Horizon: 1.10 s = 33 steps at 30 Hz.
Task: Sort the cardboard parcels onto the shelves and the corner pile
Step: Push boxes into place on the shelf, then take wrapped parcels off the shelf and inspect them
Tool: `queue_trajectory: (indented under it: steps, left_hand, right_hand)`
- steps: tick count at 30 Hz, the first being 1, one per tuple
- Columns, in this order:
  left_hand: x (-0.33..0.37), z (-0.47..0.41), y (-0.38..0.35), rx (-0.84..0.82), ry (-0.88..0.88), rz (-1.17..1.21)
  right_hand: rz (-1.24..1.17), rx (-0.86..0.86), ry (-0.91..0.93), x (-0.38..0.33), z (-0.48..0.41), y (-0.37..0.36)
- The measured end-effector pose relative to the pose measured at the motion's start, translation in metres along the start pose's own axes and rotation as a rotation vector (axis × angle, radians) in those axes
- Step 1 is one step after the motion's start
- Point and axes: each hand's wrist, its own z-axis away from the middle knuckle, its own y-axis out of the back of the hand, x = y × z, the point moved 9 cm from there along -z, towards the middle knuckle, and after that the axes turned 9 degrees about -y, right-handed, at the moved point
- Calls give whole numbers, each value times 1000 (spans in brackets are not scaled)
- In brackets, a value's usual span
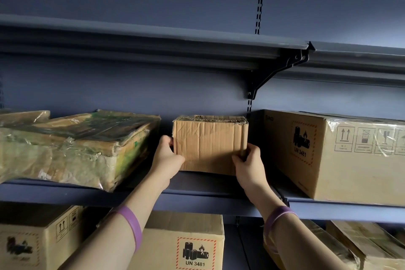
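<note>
Now, in the head view, my left grip (pixel 168 155) and my right grip (pixel 247 165) both hold the small cardboard parcel (pixel 210 144), one at each lower side edge, with fingers curled round the corners. The parcel seems to rest on the middle shelf (pixel 197 198), a little behind its front edge, between the taped parcel (pixel 76 147) and the large box (pixel 328 155). I think I hold it low so that it slides in straight. The shelving is dark blue metal, with an upper shelf (pixel 153 39) above and more boxes (pixel 186 243) below.
</note>
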Motion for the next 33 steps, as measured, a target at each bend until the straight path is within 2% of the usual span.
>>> queue_trajectory:
  steps: [6, 9, 15, 17, 21, 25, 29, 33]
  left_hand:
    - [-8, -5, -7, -43, 18, -100]
    - [-6, -1, -7, -38, 53, -134]
    - [34, 38, 14, 163, -143, -202]
    - [48, 57, 18, 181, -230, -209]
    - [79, 87, 36, 228, -407, -147]
    - [100, 113, 85, 381, -508, -157]
    - [87, 121, 147, 484, -425, -203]
    - [58, 118, 213, 566, -260, -282]
  right_hand:
    - [72, 21, -52, 7, -8, -2]
    - [22, 28, -23, 1, -1, 1]
    - [-100, 248, 279, -27, 36, 27]
    - [-121, 245, 356, -33, 53, 25]
    - [-154, 130, 486, -53, 86, 1]
    - [-253, -85, 558, -77, 113, -43]
    - [-289, -303, 517, -94, 135, -93]
    - [-253, -401, 421, -99, 147, -135]
